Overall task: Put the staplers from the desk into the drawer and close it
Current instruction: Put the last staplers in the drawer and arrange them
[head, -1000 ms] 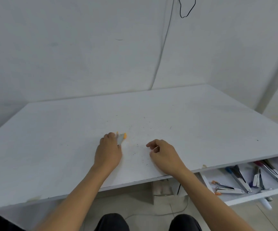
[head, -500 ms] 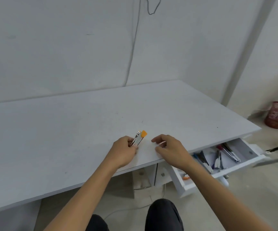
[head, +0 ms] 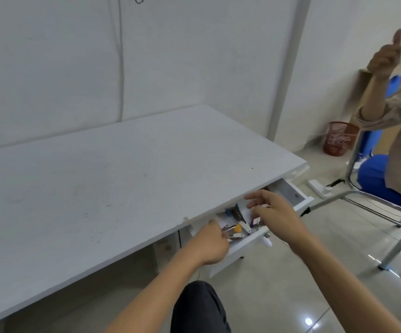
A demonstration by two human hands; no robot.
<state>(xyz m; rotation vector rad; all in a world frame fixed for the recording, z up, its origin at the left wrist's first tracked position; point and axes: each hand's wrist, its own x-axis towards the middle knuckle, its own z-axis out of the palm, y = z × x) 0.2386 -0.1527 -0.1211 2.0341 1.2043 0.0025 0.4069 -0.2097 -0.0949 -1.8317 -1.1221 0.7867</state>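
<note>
The left hand [head: 210,243] pinches the orange-tipped metal stapler [head: 233,230] just inside the open white drawer [head: 250,241]; the right hand [head: 276,212] hovers spread beside it. The white desk [head: 98,188] looks cleared; release and closing remain.

Your 2 hands [head: 209,243] over 1 open drawer [head: 247,241]; staplers [head: 239,216] inside, approx 4, count unclear; 1 desk [head: 98,188], 1 chair [head: 387,188].

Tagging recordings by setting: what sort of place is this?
Probably a plain office or workroom: a white desk with an open drawer of staplers, a blue metal-framed chair, and a red wastebasket.
</note>
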